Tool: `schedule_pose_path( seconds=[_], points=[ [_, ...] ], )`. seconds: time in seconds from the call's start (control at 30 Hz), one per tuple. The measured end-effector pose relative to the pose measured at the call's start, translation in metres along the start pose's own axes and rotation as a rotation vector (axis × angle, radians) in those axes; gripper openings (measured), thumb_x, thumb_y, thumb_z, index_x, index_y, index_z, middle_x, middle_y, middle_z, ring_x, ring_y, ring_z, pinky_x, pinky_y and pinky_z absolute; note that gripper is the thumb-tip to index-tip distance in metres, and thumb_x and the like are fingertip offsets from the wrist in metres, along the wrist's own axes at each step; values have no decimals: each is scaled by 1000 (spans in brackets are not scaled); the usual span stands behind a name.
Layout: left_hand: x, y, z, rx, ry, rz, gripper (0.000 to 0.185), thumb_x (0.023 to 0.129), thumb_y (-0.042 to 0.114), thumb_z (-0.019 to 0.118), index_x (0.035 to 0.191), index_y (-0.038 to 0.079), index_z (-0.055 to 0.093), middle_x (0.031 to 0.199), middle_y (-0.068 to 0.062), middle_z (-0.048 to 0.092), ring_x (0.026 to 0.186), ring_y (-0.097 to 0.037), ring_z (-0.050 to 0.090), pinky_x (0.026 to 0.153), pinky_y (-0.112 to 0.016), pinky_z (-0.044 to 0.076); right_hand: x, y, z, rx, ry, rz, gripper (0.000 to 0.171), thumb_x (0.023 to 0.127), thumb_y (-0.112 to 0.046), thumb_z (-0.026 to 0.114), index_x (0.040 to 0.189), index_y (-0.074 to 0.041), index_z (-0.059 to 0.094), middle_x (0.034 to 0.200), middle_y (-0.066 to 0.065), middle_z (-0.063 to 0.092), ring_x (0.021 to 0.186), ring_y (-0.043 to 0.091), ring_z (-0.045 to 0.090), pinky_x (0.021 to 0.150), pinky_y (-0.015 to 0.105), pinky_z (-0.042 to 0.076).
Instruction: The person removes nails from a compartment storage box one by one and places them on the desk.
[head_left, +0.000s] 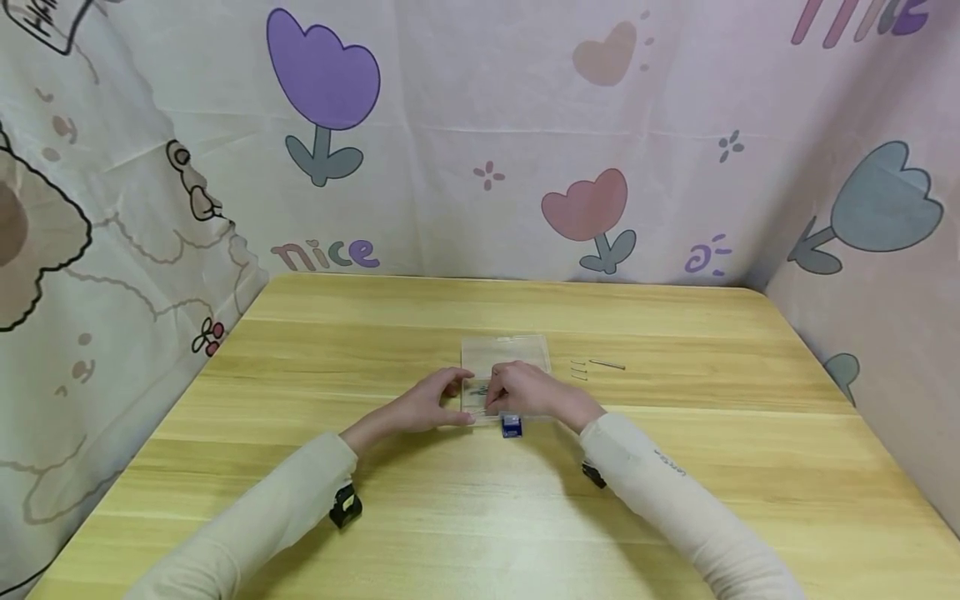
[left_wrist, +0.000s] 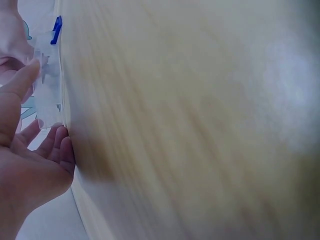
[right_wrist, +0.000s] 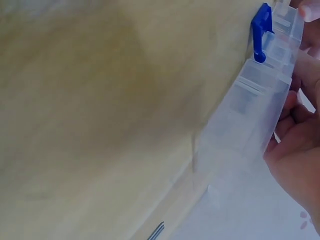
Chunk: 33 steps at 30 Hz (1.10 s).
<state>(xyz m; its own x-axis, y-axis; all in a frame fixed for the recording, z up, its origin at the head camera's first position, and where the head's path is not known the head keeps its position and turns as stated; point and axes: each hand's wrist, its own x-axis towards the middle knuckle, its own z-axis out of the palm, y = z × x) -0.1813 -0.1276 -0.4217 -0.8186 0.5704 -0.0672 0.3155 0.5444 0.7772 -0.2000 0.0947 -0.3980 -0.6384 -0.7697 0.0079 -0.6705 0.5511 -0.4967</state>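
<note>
Both hands are on a clear plastic compartment box [head_left: 504, 367] lying flat at the middle of the wooden table [head_left: 300, 500]. The left hand [head_left: 423, 406] holds the box's left edge, fingers curled loosely round it; the left wrist view shows the thumb [left_wrist: 20, 80] laid on the plastic and the fingers below the edge. The right hand [head_left: 528, 392] covers the near right part of the box, fingers bent over it just above the blue latch [head_left: 512, 426] at the near edge. Whether the lid is shut cannot be told.

Risks noted:
1. The box is light and smooth; uneven pressure from either hand could slide it across the table.
2. If the latch releases abruptly, the lid could spring and scatter small contents, which are visible only as dark marks under the fingers.
3. 4 thin metal pins [head_left: 596, 367] lie loose just right of the box; a sweep of the right sleeve [head_left: 660, 483] could roll them away.
</note>
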Motion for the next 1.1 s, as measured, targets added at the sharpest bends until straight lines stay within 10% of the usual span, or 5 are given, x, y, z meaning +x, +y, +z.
schedule_pose_path(
  seconds=[0.33, 1.1],
  points=[
    [2, 1, 1, 5, 4, 3, 70, 84, 24, 77, 139, -2, 43, 126, -13, 51, 110, -27, 49, 96, -43, 40, -16, 10, -26, 121, 97, 10, 5, 92, -6, 63, 92, -1, 66, 82, 1, 60, 70, 9, 51, 64, 24, 47],
    [0, 2, -1, 1, 1, -16, 72, 84, 25, 78, 140, -1, 42, 127, -12, 50, 110, -27, 48, 96, -42, 40, -86, 79, -59, 115, 255, 351, 13, 93, 0, 57, 100, 7, 64, 90, 11, 63, 84, 23, 56, 76, 37, 47]
  ],
)
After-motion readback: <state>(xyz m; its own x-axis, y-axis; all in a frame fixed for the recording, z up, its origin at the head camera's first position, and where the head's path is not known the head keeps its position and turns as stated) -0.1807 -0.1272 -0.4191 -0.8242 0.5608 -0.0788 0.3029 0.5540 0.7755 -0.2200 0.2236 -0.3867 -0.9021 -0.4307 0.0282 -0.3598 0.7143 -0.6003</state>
